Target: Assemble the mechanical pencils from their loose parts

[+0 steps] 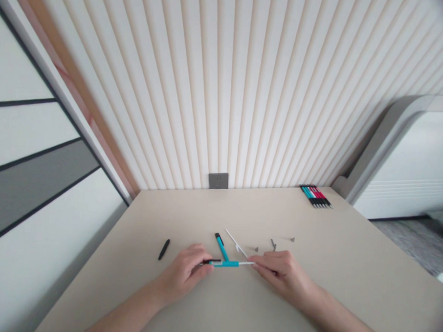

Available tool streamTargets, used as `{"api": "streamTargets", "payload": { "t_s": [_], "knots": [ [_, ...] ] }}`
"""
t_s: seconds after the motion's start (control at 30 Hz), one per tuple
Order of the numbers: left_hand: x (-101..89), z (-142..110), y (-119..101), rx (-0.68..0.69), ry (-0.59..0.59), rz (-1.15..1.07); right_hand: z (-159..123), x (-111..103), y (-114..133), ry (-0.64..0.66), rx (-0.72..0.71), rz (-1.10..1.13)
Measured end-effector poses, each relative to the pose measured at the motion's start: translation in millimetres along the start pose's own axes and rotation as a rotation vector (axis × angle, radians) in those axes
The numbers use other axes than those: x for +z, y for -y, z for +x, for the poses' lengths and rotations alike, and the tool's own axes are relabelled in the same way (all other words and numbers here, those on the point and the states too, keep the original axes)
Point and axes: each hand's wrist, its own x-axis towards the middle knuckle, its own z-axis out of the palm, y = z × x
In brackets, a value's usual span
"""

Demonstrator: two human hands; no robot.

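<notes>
My left hand (183, 272) pinches the black-clipped end of a blue pen barrel (229, 264), which lies level just over the table. From the barrel's right end sticks a thin white pen refill (244, 263), its far end between the thumb and fingers of my right hand (281, 274). Behind them rests a second blue barrel with a black end (222, 248). Beside it, a loose white refill (235, 239) slants toward my right fingertips. A black pen grip (164, 249) lies left of my left hand. Beyond my right hand are small grey pieces (274, 245), too small to name surely.
Several blue and red pens (316, 196) lie side by side at the back right of the beige table (190, 213). A ribbed wall (221, 87) with a dark socket (218, 180) borders the back edge. A white cabinet (31, 226) stands at the left.
</notes>
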Motion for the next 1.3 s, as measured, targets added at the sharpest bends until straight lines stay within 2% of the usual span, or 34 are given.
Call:
{"api": "streamTargets", "payload": {
  "t_s": [0.1,0.3,0.43,0.53,0.6,0.73,0.9,1.1,1.3],
  "knots": [
    [1.3,0,0,-0.024,-0.045,0.014,1,2,5,0.033,0.071,0.026],
    [3.7,2,-4,-0.018,-0.085,0.023,2,2,7,0.01,0.158,0.065],
    [4.7,1,-3,-0.062,-0.11,0.055,3,-4,0,-0.132,0.253,0.047],
    [4.9,0,0,-0.096,-0.134,0.067,3,-11,-13,-0.246,0.379,-0.104],
    [4.7,1,1,-0.113,-0.143,0.069,3,-17,-24,-0.269,0.471,-0.225],
    [4.1,2,1,-0.121,-0.152,0.069,2,-23,-43,-0.2,0.614,-0.343],
    [3.9,2,-2,-0.11,-0.137,0.061,6,-17,-47,-0.119,0.755,-0.386],
    [5.1,1,-1,-0.101,-0.139,0.058,7,-11,-48,-0.102,0.751,-0.362],
    [5.3,2,-1,-0.1,-0.147,0.079,6,-11,-45,-0.173,0.637,-0.284]
  ]
}}
